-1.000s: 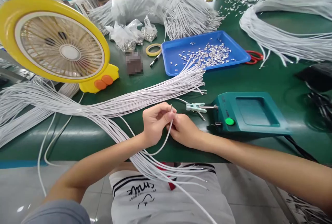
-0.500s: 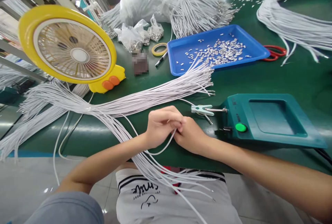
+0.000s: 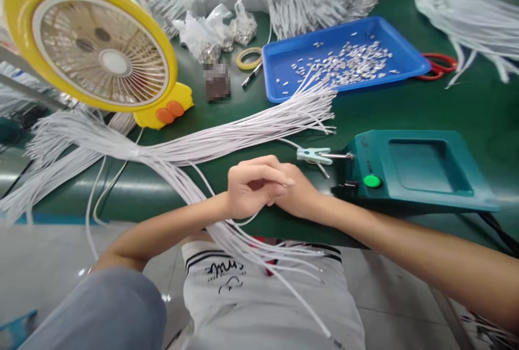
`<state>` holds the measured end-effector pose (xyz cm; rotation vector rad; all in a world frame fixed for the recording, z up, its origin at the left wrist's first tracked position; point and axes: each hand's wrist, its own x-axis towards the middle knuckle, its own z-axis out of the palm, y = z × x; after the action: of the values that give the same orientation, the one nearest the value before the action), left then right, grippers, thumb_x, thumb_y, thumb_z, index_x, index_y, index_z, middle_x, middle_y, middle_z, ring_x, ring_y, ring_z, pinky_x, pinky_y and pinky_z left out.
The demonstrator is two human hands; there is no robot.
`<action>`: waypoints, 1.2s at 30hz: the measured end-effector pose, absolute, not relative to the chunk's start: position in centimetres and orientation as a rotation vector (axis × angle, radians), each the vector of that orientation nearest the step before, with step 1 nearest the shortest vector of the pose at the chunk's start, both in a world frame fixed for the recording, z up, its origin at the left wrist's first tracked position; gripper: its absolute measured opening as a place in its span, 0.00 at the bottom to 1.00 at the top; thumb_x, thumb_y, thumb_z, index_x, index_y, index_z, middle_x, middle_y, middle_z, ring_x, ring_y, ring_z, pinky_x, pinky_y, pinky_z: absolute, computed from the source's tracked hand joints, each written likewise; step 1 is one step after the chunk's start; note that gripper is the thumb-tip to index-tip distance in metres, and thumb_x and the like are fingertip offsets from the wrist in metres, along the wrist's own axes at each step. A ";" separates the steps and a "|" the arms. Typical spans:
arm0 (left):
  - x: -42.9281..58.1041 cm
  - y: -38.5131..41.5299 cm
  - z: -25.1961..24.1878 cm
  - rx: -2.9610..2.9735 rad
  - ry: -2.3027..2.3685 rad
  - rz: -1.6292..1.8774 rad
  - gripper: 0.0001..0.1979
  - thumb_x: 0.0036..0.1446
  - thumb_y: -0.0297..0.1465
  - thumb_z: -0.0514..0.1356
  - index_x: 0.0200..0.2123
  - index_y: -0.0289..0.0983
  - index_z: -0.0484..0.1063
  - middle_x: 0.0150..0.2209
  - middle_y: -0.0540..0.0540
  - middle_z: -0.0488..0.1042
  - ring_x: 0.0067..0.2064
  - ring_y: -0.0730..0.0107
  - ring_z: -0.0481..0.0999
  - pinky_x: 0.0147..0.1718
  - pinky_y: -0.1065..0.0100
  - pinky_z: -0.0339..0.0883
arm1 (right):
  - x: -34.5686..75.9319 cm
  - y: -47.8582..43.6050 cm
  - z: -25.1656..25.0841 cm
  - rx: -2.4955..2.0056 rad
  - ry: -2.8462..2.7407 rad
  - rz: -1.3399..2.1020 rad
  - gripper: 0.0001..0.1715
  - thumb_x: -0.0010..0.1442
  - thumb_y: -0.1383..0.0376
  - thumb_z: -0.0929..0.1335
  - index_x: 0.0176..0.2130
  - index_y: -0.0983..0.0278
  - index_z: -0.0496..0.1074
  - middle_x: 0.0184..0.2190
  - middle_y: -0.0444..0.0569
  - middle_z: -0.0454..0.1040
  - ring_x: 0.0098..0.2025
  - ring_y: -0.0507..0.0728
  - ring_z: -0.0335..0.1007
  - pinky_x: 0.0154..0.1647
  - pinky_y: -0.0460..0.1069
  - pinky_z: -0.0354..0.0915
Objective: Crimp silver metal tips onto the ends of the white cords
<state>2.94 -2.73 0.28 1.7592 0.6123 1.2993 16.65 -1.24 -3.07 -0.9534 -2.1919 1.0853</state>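
Both hands meet above the near edge of the green table. My left hand (image 3: 250, 187) is closed, its fingers curled and its thumb reaching across to the other hand. Pressed against it, my right hand (image 3: 302, 194) is closed too, with its fingers mostly hidden. A thin white cable (image 3: 248, 222) curves up from below into the hands; its end is covered by the fingers. Beneath my left forearm runs a bundle of white cables (image 3: 178, 180), spilling over the table edge toward my lap. A pale clothespin (image 3: 314, 155) on a metal rod grips one cable to the right.
A teal device with a green button (image 3: 372, 181) stands at the right. Farther back is a blue tray (image 3: 279, 82) with small metal pieces, beside red scissors (image 3: 440, 66), yellow tape (image 3: 248, 59) and bagged parts. A yellow fan (image 3: 172, 69) occupies the left; more cable bundles lie behind.
The view has tipped slightly downward. My left fingers have shifted further over my right hand, and less of the cable's loop shows below them.
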 end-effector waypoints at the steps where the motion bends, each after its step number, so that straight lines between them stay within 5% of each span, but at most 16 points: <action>1: 3.0 -3.1 0.6 1.812 0.644 1.211 0.13 0.59 0.41 0.63 0.28 0.40 0.80 0.25 0.46 0.73 0.21 0.75 0.72 0.21 0.71 0.68 | 16.7 -1.1 -2.9 -0.961 -2.187 1.109 0.09 0.57 0.68 0.66 0.27 0.65 0.74 0.32 0.49 0.80 0.34 0.56 0.75 0.32 0.47 0.64; 6: 3.9 -4.4 1.1 2.249 0.194 0.711 0.15 0.57 0.45 0.63 0.22 0.45 0.78 0.26 0.48 0.76 0.19 0.78 0.70 0.17 0.73 0.62 | 16.4 -0.2 -2.9 -1.006 -2.147 1.049 0.17 0.56 0.74 0.59 0.32 0.66 0.76 0.32 0.49 0.80 0.34 0.56 0.75 0.36 0.49 0.67; 12: 6.1 -7.1 -1.0 2.594 -0.338 1.125 0.17 0.61 0.46 0.59 0.26 0.43 0.77 0.30 0.51 0.76 0.18 0.87 0.65 0.13 0.79 0.56 | 16.3 0.0 -3.2 -1.009 -2.169 1.017 0.17 0.56 0.73 0.59 0.33 0.65 0.77 0.29 0.48 0.78 0.32 0.55 0.74 0.35 0.49 0.66; 22: 7.7 -12.7 0.4 2.565 0.223 0.263 0.35 0.64 0.55 0.42 0.20 0.39 0.74 0.19 0.53 0.60 0.17 0.81 0.55 0.19 0.71 0.53 | 16.3 0.3 -3.5 -1.002 -2.199 0.989 0.17 0.56 0.70 0.59 0.33 0.65 0.77 0.28 0.48 0.78 0.31 0.56 0.74 0.35 0.50 0.66; 30: 6.0 -15.3 1.0 2.666 0.287 0.404 0.21 0.68 0.40 0.50 0.25 0.37 0.68 0.22 0.52 0.65 0.24 0.77 0.68 0.19 0.70 0.54 | 16.3 0.4 -3.6 -1.002 -2.219 0.971 0.17 0.56 0.69 0.59 0.32 0.64 0.77 0.28 0.49 0.78 0.31 0.57 0.74 0.36 0.50 0.66; 36: 4.0 -17.0 1.2 2.709 0.232 0.354 0.08 0.61 0.30 0.58 0.29 0.38 0.71 0.25 0.52 0.72 0.26 0.75 0.75 0.15 0.69 0.54 | 16.3 0.3 -3.5 -0.989 -2.228 0.969 0.18 0.56 0.69 0.59 0.33 0.65 0.76 0.29 0.49 0.78 0.32 0.56 0.74 0.37 0.50 0.66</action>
<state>3.96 -16.98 1.21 2.7090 0.2318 0.3541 16.26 0.34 -3.52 -0.9885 -2.2276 0.9689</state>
